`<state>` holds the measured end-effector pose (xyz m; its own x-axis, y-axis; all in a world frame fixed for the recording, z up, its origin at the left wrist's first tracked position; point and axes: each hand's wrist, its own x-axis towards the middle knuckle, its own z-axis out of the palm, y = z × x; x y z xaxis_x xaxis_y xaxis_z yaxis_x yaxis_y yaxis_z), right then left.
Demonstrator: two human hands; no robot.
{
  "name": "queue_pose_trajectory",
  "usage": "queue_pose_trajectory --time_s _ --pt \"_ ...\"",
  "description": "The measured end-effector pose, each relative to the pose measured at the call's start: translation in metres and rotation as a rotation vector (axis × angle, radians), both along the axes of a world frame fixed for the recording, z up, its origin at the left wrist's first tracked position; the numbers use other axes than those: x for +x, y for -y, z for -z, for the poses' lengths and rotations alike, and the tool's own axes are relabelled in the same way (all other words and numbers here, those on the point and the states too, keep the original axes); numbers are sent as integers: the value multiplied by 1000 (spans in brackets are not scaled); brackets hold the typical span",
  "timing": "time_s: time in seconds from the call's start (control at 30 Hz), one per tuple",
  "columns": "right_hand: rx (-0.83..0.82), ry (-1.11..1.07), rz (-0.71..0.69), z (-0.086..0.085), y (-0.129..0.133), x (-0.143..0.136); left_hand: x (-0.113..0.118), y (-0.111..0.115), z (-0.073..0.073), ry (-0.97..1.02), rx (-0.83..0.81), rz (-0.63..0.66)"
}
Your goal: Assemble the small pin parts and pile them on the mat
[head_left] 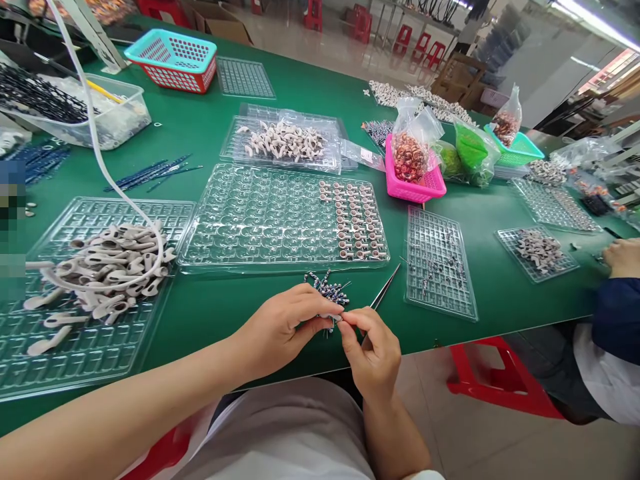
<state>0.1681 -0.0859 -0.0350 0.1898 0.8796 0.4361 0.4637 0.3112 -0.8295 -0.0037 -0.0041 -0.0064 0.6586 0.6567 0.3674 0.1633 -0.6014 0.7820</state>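
Left hand (285, 327) and right hand (373, 353) pinch a small part, seemingly from the wire bundle (330, 291); clear tray (240, 227) filled only at right.

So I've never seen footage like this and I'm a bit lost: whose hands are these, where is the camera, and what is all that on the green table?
The camera sits on a person's head, looking down at their own bare hands. The left hand and right hand pinch a small bundle of thin blue-banded parts; tweezers lie beside them. On the green table are a clear moulded tray partly filled with small pieces, a heap of grey plastic pieces and a pink basket. The hand at far right is a co-worker's.
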Motion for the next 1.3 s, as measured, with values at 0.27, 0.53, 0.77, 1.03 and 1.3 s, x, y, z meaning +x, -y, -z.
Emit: queue_pose_trajectory --time_s 0.27,0.53,0.77,1.03,1.3 --pt "59 12 9 1 0 -1 1 2 0 13 10 2" --pt "80 45 39 1 0 -2 1 1 1 19 47 11" --pt "81 57 20 3 0 -1 2 1 4 26 46 6" --pt "61 178 57 4 0 4 4 2 4 -60 52 -8" --pt "-44 217 12 15 -9 17 -13 0 -36 -331 111 -123"
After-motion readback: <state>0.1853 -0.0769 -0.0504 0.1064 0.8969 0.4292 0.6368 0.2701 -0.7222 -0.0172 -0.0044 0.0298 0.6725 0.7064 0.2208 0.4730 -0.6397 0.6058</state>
